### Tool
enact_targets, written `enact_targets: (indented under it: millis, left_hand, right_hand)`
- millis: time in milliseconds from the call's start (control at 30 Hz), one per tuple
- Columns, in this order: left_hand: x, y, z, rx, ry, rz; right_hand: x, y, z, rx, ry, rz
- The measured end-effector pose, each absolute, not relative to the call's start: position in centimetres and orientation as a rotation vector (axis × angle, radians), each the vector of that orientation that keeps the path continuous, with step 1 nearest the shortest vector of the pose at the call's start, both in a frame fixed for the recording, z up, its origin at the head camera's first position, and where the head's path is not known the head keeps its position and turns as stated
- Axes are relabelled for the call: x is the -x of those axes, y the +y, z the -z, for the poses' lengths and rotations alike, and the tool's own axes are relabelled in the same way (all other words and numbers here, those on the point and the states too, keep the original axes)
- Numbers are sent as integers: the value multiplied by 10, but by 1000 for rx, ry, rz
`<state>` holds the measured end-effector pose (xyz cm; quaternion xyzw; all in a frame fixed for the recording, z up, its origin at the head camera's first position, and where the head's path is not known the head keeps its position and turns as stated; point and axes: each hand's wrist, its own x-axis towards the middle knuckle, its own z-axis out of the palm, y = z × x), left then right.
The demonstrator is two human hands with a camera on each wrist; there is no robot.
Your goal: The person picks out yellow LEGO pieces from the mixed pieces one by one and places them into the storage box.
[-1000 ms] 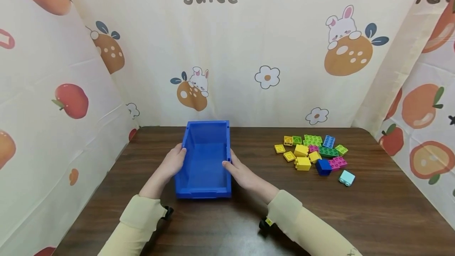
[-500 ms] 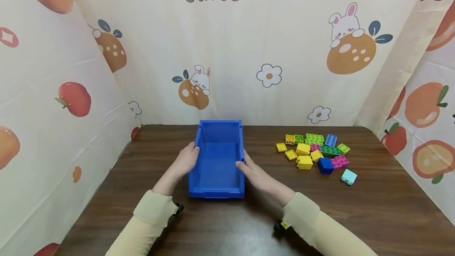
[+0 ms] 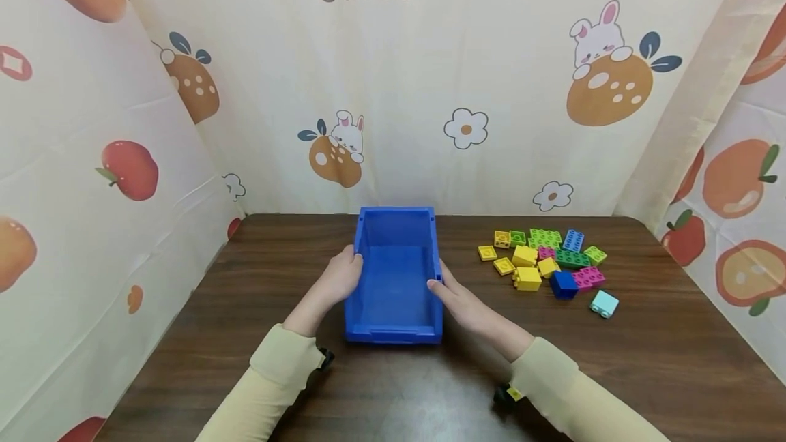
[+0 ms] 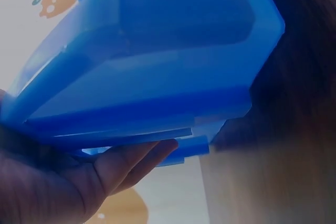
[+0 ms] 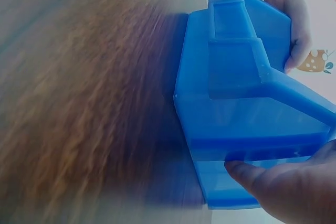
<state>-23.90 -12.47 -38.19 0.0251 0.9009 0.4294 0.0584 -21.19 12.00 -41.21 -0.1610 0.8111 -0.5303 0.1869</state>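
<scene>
A blue plastic storage bin (image 3: 393,285) with nothing inside stands between my two hands, its low front side toward me. My left hand (image 3: 341,274) grips the bin's left wall, thumb over the rim; in the left wrist view the fingers (image 4: 142,163) reach under the outer ledge. On the opposite side my right hand (image 3: 462,300) holds the right wall, with the thumb on the rim and the other fingers mostly hidden outside it. The right wrist view has the bin (image 5: 236,119) from its front, both hands at its sides.
Right of the bin, several toy building bricks lie in a loose group, among them a dark blue brick (image 3: 563,285), a green brick (image 3: 572,259) and a light teal brick (image 3: 604,303). A printed curtain (image 3: 393,87) hangs behind the brown table (image 3: 393,394).
Both hands have moved the blue bin to the right along the table, nearer the bricks. Their hold on its sides is the same. The bricks lie as before.
</scene>
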Motion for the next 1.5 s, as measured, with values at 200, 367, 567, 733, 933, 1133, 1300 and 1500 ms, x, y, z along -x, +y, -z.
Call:
enact_targets:
  millis: [200,367,567,733,933,1133,1300,1500]
  left_hand:
    - [238,-110,381,-79,2725,-1309]
    - [238,-101,382,-99,2747,-1299]
    - [238,-90,383,-133,2755,-1285]
    - [238,-83,385,-145,2723,-1295]
    - [236,-77,385,-162,2709,-1276]
    - [239,-76,382,-150,2681,-1242]
    - [248,-78,376,-141,2698,-1153]
    - [267,-83,367,-139,2662,-1097]
  right_hand:
    - [209,132,412,439,2282,1508]
    - [207,142,415,422,2255,1544]
    - [204,152,414,406,2228,1554]
    - [202,160,411,368,2232,1530]
    - [199,167,409,346,2258,1484]
    - [197,169,408,346,2264,1481]
    - [198,168,409,357,2270,1489]
    - [198,167,408,352,2275,1488]
